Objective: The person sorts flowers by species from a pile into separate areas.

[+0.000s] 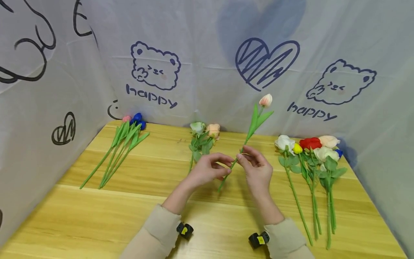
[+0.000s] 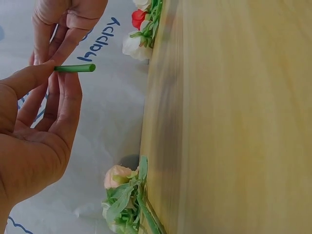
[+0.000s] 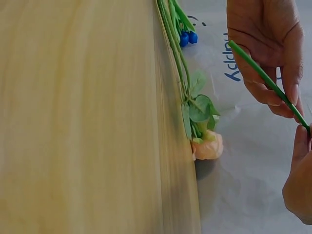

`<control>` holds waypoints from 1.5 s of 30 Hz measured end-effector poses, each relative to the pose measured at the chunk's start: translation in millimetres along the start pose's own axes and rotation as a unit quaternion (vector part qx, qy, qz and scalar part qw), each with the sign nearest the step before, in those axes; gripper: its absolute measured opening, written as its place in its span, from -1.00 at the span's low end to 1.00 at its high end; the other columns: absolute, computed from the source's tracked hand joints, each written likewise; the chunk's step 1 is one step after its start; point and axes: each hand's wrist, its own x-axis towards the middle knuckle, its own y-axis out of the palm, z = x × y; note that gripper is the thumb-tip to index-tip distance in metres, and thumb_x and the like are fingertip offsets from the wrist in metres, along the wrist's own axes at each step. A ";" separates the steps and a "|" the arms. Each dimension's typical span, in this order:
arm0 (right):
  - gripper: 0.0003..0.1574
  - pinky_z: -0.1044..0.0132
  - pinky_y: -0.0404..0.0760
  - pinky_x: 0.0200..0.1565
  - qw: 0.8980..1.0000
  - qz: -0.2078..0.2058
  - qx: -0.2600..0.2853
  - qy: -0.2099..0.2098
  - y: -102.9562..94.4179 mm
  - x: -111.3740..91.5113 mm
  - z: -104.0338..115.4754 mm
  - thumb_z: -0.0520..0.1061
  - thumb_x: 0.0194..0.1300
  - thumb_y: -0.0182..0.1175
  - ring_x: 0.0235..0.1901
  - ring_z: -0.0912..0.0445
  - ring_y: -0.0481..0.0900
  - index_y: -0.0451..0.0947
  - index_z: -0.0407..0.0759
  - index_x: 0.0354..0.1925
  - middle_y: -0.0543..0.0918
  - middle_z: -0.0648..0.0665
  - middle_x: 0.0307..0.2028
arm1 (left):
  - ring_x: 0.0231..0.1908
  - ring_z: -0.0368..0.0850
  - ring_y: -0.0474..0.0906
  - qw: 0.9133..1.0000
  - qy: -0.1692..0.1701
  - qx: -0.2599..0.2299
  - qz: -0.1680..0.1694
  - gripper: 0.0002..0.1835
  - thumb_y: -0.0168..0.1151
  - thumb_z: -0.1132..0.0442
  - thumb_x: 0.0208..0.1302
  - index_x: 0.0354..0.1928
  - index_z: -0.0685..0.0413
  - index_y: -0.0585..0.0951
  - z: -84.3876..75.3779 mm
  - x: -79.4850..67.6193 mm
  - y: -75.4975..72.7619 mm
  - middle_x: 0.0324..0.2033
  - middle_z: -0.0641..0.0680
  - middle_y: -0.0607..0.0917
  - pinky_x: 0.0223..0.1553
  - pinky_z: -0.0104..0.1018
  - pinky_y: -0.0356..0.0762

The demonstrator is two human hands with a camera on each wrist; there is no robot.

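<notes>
Artificial tulip, pink and white (image 1: pixel 252 126), held in the air above the wooden table (image 1: pixel 129 219), between the two hands; stem slanted, bloom up and to the right, cut end down and to the left. Left hand (image 1: pixel 208 168): thumb and fingers pinch the lower stem; left wrist view shows the green cut end projecting past the thumb. Right hand (image 1: pixel 259 174): thumb and fingers pinch the stem higher up, below the two long leaves. Hands close together, neither resting on the table. Flowers on the table in three groups. Left: pink tulip (image 1: pixel 126 118) and blue tulips (image 1: pixel 137 117), heads at the far edge, stems toward the near left. Middle, beyond the left hand: pale green rose (image 1: pixel 197 127) beside a peach rose (image 1: pixel 213 131), lower stems partly hidden by that hand. Right: white rose (image 1: pixel 285 142), yellow tulip (image 1: pixel 297 148), red rose (image 1: pixel 310 143), pale peach rose (image 1: pixel 329 141), cream rose (image 1: pixel 326 154), and a blue bloom (image 1: pixel 339 153) mostly covered, type unclear; stems run toward the near edge. Behind: pale cloth (image 1: pixel 207 46) with drawn bears, hearts and "happy" lettering.
</notes>
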 end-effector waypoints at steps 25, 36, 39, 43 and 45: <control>-0.54 0.18 0.79 -0.08 0.997 0.067 -0.012 0.029 -3.9 4.0 16.1 -0.52 0.31 0.30 -0.17 0.16 0.73 0.59 -0.46 0.17 0.73 -0.08 -0.08 | -0.21 -0.12 0.71 1.000 0.010 0.002 -0.014 -0.66 0.32 0.43 0.37 0.16 0.26 0.67 -11.2 -4.8 -5.5 -0.08 0.19 0.71 -0.21 -0.12 0.78; -0.54 0.23 0.79 -0.12 0.992 0.071 -0.108 0.005 -40.6 10.2 24.0 -0.41 0.30 0.39 -0.16 0.11 0.75 0.65 -0.31 0.17 0.75 -0.17 0.00 | -0.10 0.12 0.72 0.999 0.006 0.015 -0.050 -0.65 0.33 0.44 0.38 0.18 0.24 0.66 -12.6 -22.0 -33.1 -0.02 0.25 0.68 -0.23 -0.20 0.77; -0.54 0.28 0.79 -0.12 0.987 0.076 -0.140 0.007 -58.3 13.3 25.6 -0.39 0.32 0.38 -0.16 0.13 0.75 0.64 -0.31 0.18 0.75 -0.12 -0.01 | -0.12 0.06 0.72 0.998 0.004 0.027 -0.062 -0.64 0.33 0.44 0.38 0.20 0.23 0.65 -11.4 -30.3 -47.3 0.02 0.33 0.66 -0.22 -0.20 0.77; -0.52 0.33 0.78 -0.14 0.976 0.082 -0.199 0.009 -86.0 18.1 27.9 -0.35 0.35 0.37 -0.17 0.19 0.73 0.62 -0.28 0.23 0.75 -0.07 -0.01 | -0.13 0.06 0.71 0.995 0.002 0.050 -0.083 -0.64 0.32 0.44 0.39 0.20 0.27 0.64 -9.8 -44.5 -69.6 0.03 0.38 0.65 -0.21 -0.18 0.77; -0.50 0.35 0.77 -0.16 0.970 0.086 -0.228 0.008 -100.2 20.6 28.7 -0.33 0.35 0.38 -0.17 0.24 0.72 0.61 -0.26 0.24 0.74 -0.02 0.00 | -0.14 0.06 0.71 0.993 -0.001 0.065 -0.095 -0.63 0.32 0.43 0.39 0.21 0.28 0.64 -9.6 -51.7 -82.1 0.03 0.37 0.66 -0.21 -0.21 0.77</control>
